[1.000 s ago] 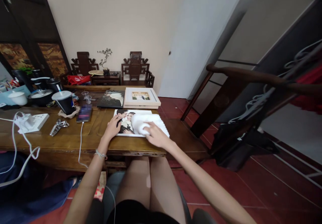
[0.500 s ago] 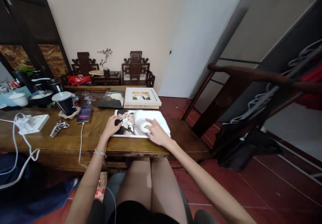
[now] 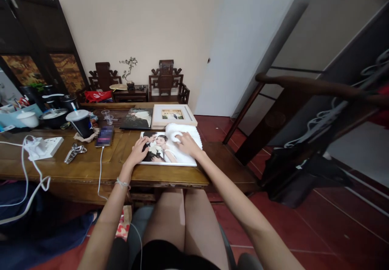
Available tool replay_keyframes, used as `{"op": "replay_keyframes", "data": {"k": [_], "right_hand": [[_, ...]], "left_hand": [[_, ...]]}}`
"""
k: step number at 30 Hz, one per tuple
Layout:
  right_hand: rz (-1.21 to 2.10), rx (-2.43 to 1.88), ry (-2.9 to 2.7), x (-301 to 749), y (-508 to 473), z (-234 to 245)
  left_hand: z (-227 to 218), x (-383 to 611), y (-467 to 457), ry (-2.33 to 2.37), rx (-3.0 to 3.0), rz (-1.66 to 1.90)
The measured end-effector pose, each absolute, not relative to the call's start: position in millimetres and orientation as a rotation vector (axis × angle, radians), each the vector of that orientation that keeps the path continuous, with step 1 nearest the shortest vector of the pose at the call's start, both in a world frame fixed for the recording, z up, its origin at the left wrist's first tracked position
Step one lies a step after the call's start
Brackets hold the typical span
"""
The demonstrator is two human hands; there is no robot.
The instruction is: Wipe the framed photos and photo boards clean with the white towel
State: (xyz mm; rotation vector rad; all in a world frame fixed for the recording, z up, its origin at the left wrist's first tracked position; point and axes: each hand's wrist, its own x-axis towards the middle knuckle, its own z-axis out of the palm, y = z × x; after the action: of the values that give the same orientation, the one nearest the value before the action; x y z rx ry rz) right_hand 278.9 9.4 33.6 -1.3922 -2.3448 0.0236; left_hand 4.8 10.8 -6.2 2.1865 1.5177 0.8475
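Observation:
A wedding photo panel (image 3: 154, 153) with white edges lies flat near the table's front edge. Fingers apart, my left hand (image 3: 139, 150) rests on its left side. My right hand (image 3: 187, 143) presses into a fluffy white cloth (image 3: 194, 134) and grips a bunched part of it, though the fingertips are partly hidden. This cloth covers the upper right of the panel and reaches past its far edge, touching or nearly touching a pale framed picture (image 3: 156, 118) behind.
Left of the panel are a phone (image 3: 104, 135) on a white cable, a silver claw-shaped clip (image 3: 74, 152), a power strip (image 3: 52, 147) and a lidded cup (image 3: 80, 123) with a straw. A dark photo panel (image 3: 136, 119) lies behind. A wooden chair (image 3: 270, 116) stands right.
My right hand has pushed the cloth away from me, up the panel, uncovering its lower right part. My left hand stays on the left side.

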Motion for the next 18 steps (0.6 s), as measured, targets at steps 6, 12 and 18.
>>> {"op": "replay_keyframes", "data": {"k": [6,12,18], "right_hand": [[0.005,-1.398,-2.374,275.2,-14.6,27.0],[0.043,-1.194,-2.454,289.1,-101.3,13.3],[0.11,-1.23,-2.471,297.2,-80.1,27.1]], "left_hand": [[-10.8,4.7,14.6,1.492,2.177,0.893],[-13.4,2.5,20.0,1.409,2.181,0.994],[-8.7,1.4,17.9,1.333,2.203,1.049]]}}
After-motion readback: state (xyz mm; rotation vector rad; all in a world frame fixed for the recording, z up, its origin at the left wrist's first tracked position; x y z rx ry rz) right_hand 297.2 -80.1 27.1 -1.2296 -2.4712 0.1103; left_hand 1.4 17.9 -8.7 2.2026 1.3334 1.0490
